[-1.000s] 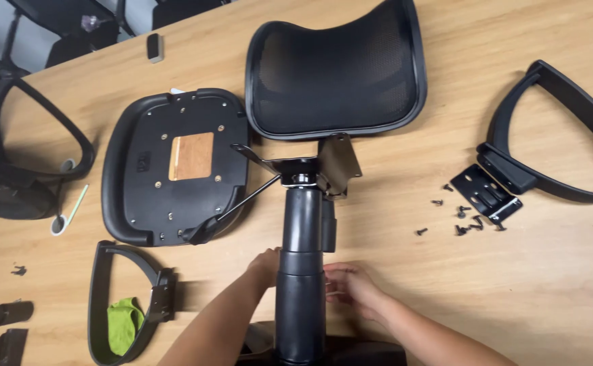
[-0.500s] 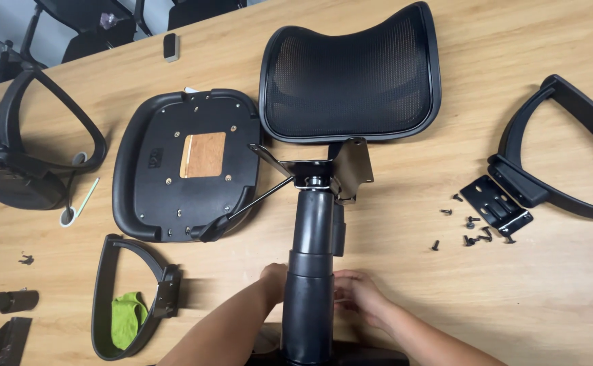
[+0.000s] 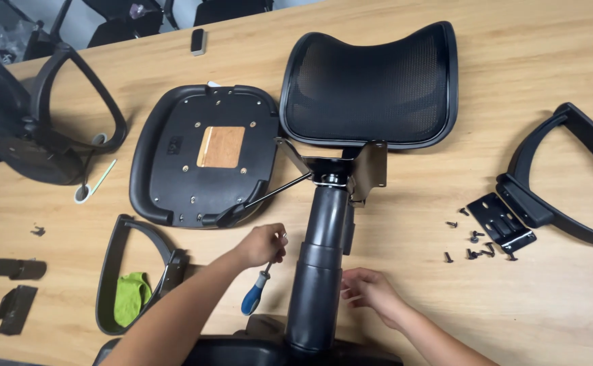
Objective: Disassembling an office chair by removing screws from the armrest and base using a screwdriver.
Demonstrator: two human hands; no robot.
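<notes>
Since half a second ago the left hand (image 3: 261,245) has come off the gas-lift column (image 3: 320,271) and now grips a blue-handled screwdriver (image 3: 258,288) just left of it — the right hand (image 3: 371,291) hovers loosely open beside the column's right. That black column looks heavy, rigid and slick — I'd grab it low on the fat sleeve.

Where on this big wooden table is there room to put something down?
Bare wood lies between the black mesh chair back and the curved black armrest at the right, and along the near right edge of the wooden table. It is crowded around the small black screws and beside the black telescopic column, where both hands work.
</notes>
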